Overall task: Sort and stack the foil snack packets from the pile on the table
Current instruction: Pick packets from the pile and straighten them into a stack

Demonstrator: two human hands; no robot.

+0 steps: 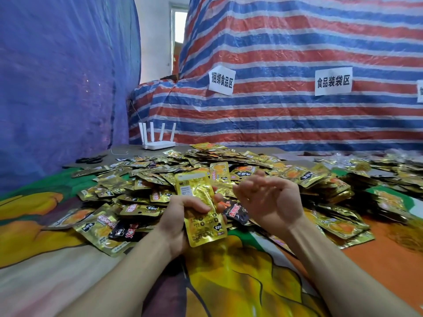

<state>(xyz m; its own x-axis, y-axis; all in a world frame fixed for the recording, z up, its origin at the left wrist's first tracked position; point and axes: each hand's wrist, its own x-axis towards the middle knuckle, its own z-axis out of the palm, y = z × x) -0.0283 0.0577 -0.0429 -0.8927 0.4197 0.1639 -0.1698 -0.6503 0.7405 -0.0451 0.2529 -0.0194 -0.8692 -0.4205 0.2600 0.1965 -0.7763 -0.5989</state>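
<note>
While a heap of gold foil packets (pixel 320 177) is spread across the cloth-covered table (pixel 229 282), a small stack of packets (pixel 196 195) is gripped upright in the left hand (pixel 178 225), fingers curled round it. The right hand (pixel 270 200) is held just beside it above the heap, fingers loose, grasping nothing. A white router (pixel 158 144) is seen behind.

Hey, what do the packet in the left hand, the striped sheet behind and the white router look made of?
The packet looks like metallised foil film, glossy gold: it crinkles and throws bright glints. The striped sheet is probably woven plastic tarpaulin with a slight sheen: creases and fine weave show. The router seems hard plastic, smooth matte white.
</note>
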